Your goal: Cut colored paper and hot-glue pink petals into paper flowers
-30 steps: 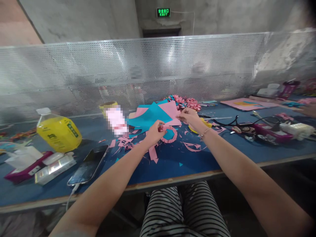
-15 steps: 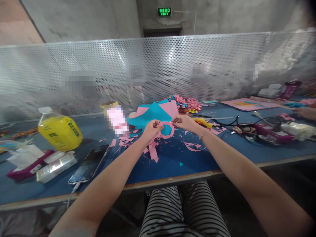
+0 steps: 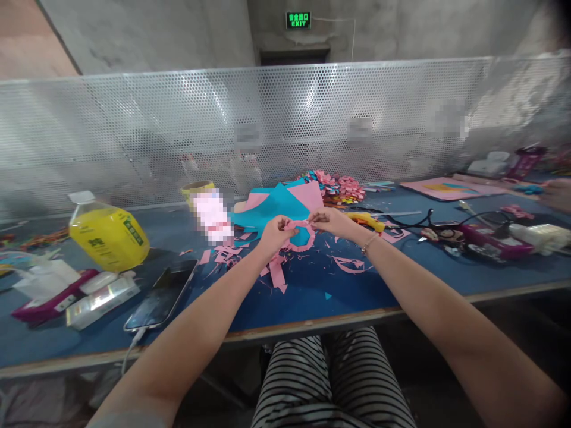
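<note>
A ring of pink paper with a notched edge hangs between my hands above the blue table. My left hand pinches its upper left part. At its upper right, the fingers of my right hand are closed on the same ring; a bracelet circles that wrist. Blue paper sheets lie just behind the hands, with a pink sheet partly under them. Below the ring are pink paper scraps. A yellow-handled tool lies right of my right hand, its kind unclear.
At left stand a yellow bottle, tissue packs and a charging phone. Folded paper pieces are heaped at the back. Cables and a purple pack lie at right, near another person's hand. A perforated metal screen closes the back.
My hands keep hold of the pink ring, with small finger shifts at its top edge. At far right, the other person's hand has moved.
</note>
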### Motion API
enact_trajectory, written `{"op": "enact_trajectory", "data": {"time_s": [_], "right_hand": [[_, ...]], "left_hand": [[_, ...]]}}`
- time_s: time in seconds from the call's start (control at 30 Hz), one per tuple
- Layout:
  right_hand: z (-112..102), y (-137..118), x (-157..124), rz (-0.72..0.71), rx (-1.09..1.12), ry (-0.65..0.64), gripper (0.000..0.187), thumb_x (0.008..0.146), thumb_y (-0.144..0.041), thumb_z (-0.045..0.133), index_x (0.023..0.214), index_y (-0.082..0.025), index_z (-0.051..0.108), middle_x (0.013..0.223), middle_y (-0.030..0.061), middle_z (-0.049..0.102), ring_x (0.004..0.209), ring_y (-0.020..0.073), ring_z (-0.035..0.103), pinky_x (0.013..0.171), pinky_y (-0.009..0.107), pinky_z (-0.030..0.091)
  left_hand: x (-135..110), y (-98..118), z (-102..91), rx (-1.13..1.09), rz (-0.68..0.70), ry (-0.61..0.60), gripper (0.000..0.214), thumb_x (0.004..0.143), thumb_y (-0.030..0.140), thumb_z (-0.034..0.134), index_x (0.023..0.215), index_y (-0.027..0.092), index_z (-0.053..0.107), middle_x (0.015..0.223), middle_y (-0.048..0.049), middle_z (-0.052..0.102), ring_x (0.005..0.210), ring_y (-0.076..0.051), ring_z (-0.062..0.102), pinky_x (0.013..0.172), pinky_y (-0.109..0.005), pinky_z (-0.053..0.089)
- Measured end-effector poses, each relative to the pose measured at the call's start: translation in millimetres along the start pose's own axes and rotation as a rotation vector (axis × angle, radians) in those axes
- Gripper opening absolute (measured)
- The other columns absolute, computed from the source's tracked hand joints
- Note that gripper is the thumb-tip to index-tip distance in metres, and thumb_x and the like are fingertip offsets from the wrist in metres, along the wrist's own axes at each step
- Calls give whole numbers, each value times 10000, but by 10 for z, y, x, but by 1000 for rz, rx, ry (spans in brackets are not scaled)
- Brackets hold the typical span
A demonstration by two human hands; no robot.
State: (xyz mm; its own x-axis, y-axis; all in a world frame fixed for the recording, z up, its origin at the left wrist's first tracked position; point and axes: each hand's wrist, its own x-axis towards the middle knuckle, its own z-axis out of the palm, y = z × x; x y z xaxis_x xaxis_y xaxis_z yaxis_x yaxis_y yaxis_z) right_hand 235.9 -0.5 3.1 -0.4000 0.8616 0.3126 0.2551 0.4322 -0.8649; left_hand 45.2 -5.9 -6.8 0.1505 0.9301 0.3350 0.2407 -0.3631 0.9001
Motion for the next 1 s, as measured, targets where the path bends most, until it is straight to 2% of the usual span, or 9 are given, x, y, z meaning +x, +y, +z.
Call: {"op": "enact_trajectory", "data": {"time_s": [0.3, 0.53, 0.6, 0.7, 0.77, 0.9, 1.0], "right_hand": [[20, -41, -19, 52, 44, -60, 123, 720, -185, 573, 835, -170, 531, 744, 13, 619, 655, 105, 573, 633, 261, 497], [59, -17, -33, -122, -31, -50, 218, 694, -285, 607, 831, -184, 472, 740, -7, 552, 687, 114, 545, 652, 276, 474], [76, -10, -34, -162, -106, -43, 240, 668, -277, 624, 828, -181, 473, 767, -3, 540, 718, 121, 539, 656, 275, 469], [95, -6, -34, -205, -219, -32, 245, 655, -274, 631, 829, -177, 489, 825, 18, 547, 777, 140, 538, 680, 284, 465], [94, -16, -37, -273, -328, 12, 208, 664, -252, 622, 813, -177, 497, 835, 28, 554, 791, 152, 531, 711, 300, 453], [68, -65, -47, -559, -562, 122, 101, 698, -173, 572, 749, -185, 486, 790, 37, 545, 806, 172, 496, 773, 337, 407], [60, -111, -61, -692, -653, 138, 86, 718, -136, 529, 743, -191, 467, 767, 36, 527, 788, 173, 476, 779, 343, 390]], "left_hand": [[11, -18, -9, 118, 66, 17, 266, 520, 268, 668, 695, 173, 491, 613, 58, 414, 576, -87, 369, 523, -219, 280], [-9, 45, 0, 186, 101, 73, 263, 533, 206, 656, 748, 180, 507, 593, 67, 367, 577, -96, 366, 531, -224, 280], [-24, 82, 4, 187, 131, 75, 229, 544, 197, 648, 639, 180, 440, 600, 60, 388, 597, -99, 383, 553, -228, 294], [-41, 113, -1, 199, 187, 58, 346, 595, 209, 616, 534, 194, 275, 583, 50, 403, 587, -99, 371, 550, -234, 291], [-45, 119, -16, 255, 253, 54, 314, 620, 174, 582, 531, 193, 282, 596, 39, 442, 604, -108, 386, 568, -241, 302], [-56, 147, -57, 439, 483, 51, 122, 614, 80, 547, 614, 180, 477, 710, -4, 555, 725, -147, 452, 701, -277, 341], [-81, 189, -75, 547, 586, 50, 140, 615, 43, 526, 637, 181, 520, 725, -18, 585, 770, -164, 480, 761, -302, 334]]}}
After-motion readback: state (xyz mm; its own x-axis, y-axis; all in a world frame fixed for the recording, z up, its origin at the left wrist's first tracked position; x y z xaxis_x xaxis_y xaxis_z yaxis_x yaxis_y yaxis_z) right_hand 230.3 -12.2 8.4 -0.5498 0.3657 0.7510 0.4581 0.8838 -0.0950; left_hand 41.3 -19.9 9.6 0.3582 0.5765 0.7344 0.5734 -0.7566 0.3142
